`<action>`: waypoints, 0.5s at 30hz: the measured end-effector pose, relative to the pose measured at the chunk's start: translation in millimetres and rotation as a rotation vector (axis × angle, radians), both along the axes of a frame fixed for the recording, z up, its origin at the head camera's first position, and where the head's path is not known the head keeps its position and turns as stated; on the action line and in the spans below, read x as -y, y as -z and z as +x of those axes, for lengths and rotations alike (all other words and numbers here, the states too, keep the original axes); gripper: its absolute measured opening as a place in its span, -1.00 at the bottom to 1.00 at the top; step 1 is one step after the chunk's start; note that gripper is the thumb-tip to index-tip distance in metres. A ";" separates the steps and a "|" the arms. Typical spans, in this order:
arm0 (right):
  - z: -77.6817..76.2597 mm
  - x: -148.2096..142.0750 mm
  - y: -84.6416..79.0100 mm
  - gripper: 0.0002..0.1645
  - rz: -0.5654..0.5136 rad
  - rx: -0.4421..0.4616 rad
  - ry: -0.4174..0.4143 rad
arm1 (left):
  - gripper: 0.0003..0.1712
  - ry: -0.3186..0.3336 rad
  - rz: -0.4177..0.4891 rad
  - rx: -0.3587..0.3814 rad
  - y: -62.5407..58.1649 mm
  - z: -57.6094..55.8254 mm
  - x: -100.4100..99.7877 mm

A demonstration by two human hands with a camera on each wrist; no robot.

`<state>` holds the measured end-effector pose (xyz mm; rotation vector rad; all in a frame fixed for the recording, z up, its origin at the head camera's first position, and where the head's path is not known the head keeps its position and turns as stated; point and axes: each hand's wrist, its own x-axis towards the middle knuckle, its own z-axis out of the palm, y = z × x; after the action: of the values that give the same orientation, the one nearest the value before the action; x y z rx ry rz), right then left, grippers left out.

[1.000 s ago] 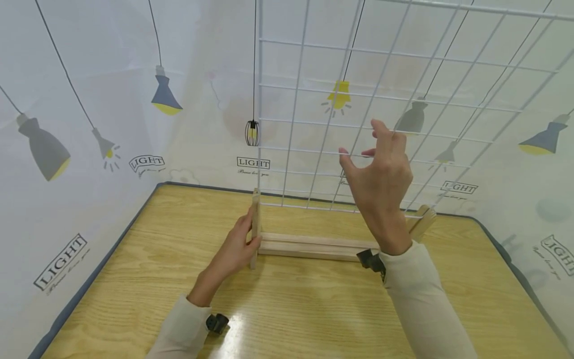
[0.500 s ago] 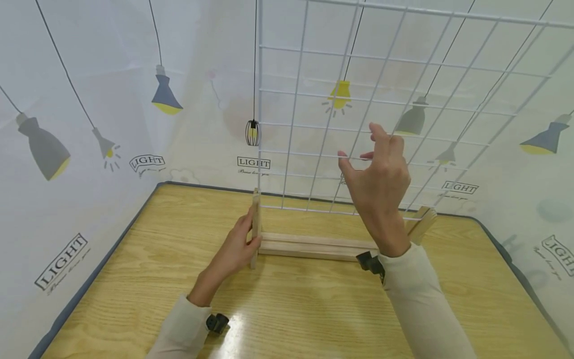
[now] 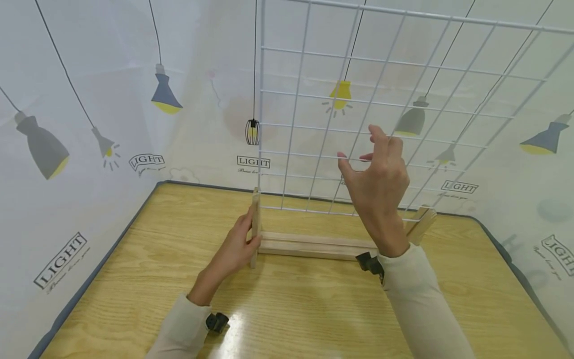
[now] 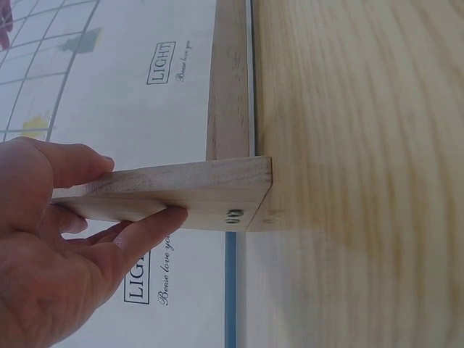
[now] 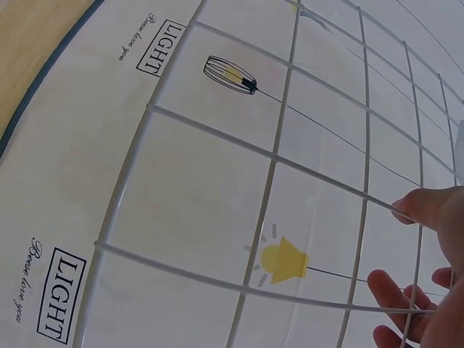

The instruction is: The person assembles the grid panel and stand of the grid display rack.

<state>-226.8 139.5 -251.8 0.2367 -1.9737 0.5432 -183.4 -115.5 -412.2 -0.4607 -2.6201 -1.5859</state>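
My left hand (image 3: 233, 245) pinches the upright wooden end board (image 3: 256, 214) of a low wooden stand. In the left wrist view, the thumb lies on one face of that board and fingers on the other; two dark screw heads (image 4: 233, 214) show near its lower end. Wooden crossbars (image 3: 314, 246) run right from it to a second end board (image 3: 422, 225), partly hidden by my right arm. A white wire grid panel (image 3: 307, 211) rises above the stand, leaning. My right hand (image 3: 378, 179) grips its wires, thumb and fingers on either side, seen in the right wrist view.
The stand is on a wood-grain table (image 3: 278, 309). White sheeting (image 3: 202, 134) printed with lamps and LIGHT labels encloses the table at the back and sides. A small black camera mount sits on each wrist.
The grid panel has tipped slightly, its top edge and wires sinking a little in view. My right hand has lowered slightly with it. My left hand holds the end board as before.
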 end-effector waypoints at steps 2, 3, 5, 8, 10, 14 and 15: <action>0.1 -0.3 0.1 -0.30 0.001 0.003 0.000 | -0.10 0.000 0.001 0.006 -0.3 0.3 0.1; 0.2 -0.3 0.1 -0.30 0.002 0.004 0.000 | -0.10 -0.001 -0.001 0.007 -0.3 0.4 0.1; 0.5 -0.4 0.0 -0.30 0.003 0.007 0.001 | -0.10 -0.002 -0.003 0.007 -0.2 0.4 0.2; 0.4 -0.8 0.2 -0.30 0.007 0.008 0.002 | -0.10 -0.001 -0.001 0.010 -0.6 0.4 0.2; 0.3 -1.2 0.2 -0.30 0.008 0.010 0.001 | -0.10 0.000 0.002 0.014 -1.0 0.4 0.1; -0.2 -2.7 0.6 -0.30 0.015 0.009 0.000 | -0.10 0.002 0.004 0.020 -2.4 0.9 0.0; -0.5 -3.1 0.7 -0.30 0.017 0.010 0.000 | -0.10 0.002 0.003 0.021 -2.6 0.9 -0.1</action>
<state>-227.2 142.5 -252.5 0.2449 -1.9882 0.5288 -182.5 -115.4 -409.6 -0.4490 -2.6326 -1.6037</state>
